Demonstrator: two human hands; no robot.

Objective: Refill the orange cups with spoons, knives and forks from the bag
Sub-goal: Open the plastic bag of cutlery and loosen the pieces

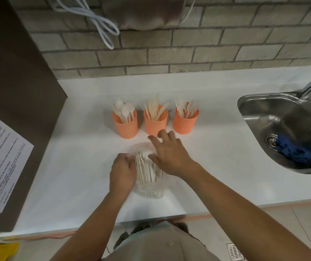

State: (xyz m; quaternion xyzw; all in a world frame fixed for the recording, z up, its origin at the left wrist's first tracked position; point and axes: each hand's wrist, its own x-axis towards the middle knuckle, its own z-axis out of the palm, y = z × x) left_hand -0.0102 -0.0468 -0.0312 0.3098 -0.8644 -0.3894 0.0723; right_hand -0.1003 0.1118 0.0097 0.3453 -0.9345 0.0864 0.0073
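At the near middle of the counter [216,147], the left hand [122,172] pinches the left edge of the bag [149,193], fingers curled into the clear plastic. The right hand [169,157] lies spread and loose over the bag's right side, fingers straight and gripping nothing. The bag lies with its mouth pointing far, packed with pale cutlery [147,170]; which kind is on top I cannot tell.

Just beyond the fingertips stand the three orange cups: spoons [125,125] left, knives [155,121] middle, forks [185,119] right, each part full.

The step in hand looks like opening the bag. It would go best if the left hand held the mouth wide while the right drew out a small bunch of one kind, handles together, and set it handle-down into the matching cup. These light cups could tip at a knock.

A sink [260,102] with a blue cloth [294,151] sits right.
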